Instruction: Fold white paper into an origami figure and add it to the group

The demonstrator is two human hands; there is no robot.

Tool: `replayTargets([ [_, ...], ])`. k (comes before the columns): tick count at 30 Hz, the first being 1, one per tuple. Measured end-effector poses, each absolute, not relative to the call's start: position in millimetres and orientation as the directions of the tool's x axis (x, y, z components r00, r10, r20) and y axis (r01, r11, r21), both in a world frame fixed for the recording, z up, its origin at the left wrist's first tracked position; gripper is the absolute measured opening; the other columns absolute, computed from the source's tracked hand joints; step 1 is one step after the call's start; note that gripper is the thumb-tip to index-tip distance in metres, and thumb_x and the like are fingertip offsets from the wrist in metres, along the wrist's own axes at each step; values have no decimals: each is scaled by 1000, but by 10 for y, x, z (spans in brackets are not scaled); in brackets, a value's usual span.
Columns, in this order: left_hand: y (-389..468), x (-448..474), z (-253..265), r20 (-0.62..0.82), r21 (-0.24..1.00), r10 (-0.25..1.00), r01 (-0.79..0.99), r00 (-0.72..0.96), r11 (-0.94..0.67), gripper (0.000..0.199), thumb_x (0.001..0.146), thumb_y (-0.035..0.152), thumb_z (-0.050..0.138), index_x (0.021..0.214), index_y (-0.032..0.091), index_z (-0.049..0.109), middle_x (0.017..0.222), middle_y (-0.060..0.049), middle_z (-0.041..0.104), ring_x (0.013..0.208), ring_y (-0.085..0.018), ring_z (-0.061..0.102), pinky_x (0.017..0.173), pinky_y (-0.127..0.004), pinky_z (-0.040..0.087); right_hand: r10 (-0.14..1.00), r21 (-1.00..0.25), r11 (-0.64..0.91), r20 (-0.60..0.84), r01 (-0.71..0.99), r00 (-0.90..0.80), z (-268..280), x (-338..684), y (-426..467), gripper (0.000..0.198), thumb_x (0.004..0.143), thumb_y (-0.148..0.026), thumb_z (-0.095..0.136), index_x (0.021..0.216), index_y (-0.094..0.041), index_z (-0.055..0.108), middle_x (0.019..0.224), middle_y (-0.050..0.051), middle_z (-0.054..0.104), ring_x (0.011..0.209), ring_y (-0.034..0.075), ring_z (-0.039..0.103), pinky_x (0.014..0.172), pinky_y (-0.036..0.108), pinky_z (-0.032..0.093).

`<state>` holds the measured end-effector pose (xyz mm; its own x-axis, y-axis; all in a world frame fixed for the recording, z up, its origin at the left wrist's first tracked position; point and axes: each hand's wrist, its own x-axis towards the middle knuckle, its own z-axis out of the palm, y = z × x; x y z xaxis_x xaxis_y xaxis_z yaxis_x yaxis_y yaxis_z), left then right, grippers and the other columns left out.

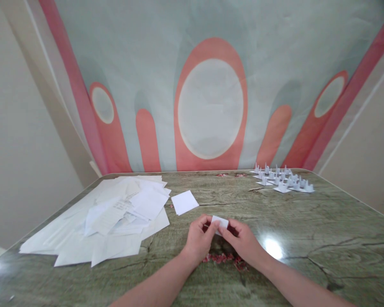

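Note:
Between my two hands is a small folded piece of white paper [220, 221], raised near the front middle of the table. My left hand [200, 236] pinches its left side with thumb and fingers. From the right, my right hand [241, 238] grips the lower right part, its thumb close to the left thumb. The fingers hide much of the paper's lower edge, so I cannot make out its full shape. Just beyond my left hand lie a few flat white paper squares [184, 202], apart from both hands.
A broad, messy pile of white paper sheets [115, 247] covers the table's left side, some with printing. At the far right stand several folded white paper figures [283, 183] in rows. The wood-patterned table [323, 230] ends at a patterned backdrop [160, 55].

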<state>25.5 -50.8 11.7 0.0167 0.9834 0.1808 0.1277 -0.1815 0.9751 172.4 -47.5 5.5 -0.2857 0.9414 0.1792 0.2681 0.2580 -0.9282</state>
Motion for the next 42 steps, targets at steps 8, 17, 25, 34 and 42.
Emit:
replayTargets([
  [8,-507,257,121,174,978,985,113,9,-174,31,75,43,58,65,14,62,59,0,54,57,-12,47,55,-20,38,928,-890,305,197,338,-318,68,1770,-452,32,79,-40,52,58,-17,48,54,-5,39,54,11,36,49,22,27],
  [17,-495,247,114,128,991,992,51,-14,-127,32,73,43,60,61,14,57,55,2,50,54,-11,43,54,-21,35,924,-909,247,116,337,-363,66,1756,-456,29,78,-38,52,60,-15,52,53,-5,41,52,10,36,50,22,29],
  [25,-475,233,88,104,994,993,-38,-55,-106,36,77,47,54,64,14,53,56,3,47,53,-10,40,53,-20,34,914,-918,254,125,305,-385,91,1737,-467,34,84,-38,45,60,-16,51,55,-3,48,53,11,41,51,22,32],
  [34,-366,160,43,75,985,986,-142,-150,-97,34,76,46,57,65,14,50,57,4,44,53,-9,36,52,-19,32,933,-932,252,163,260,-320,58,1735,-472,27,83,-36,48,65,-17,53,60,-1,51,59,13,46,56,24,36],
  [42,-447,185,64,183,979,983,96,1,-182,31,81,42,52,69,14,55,60,2,49,57,-11,43,55,-21,35,949,-983,182,171,18,-264,76,1731,-432,23,83,-39,51,83,-17,57,71,1,54,66,14,49,61,24,40],
])
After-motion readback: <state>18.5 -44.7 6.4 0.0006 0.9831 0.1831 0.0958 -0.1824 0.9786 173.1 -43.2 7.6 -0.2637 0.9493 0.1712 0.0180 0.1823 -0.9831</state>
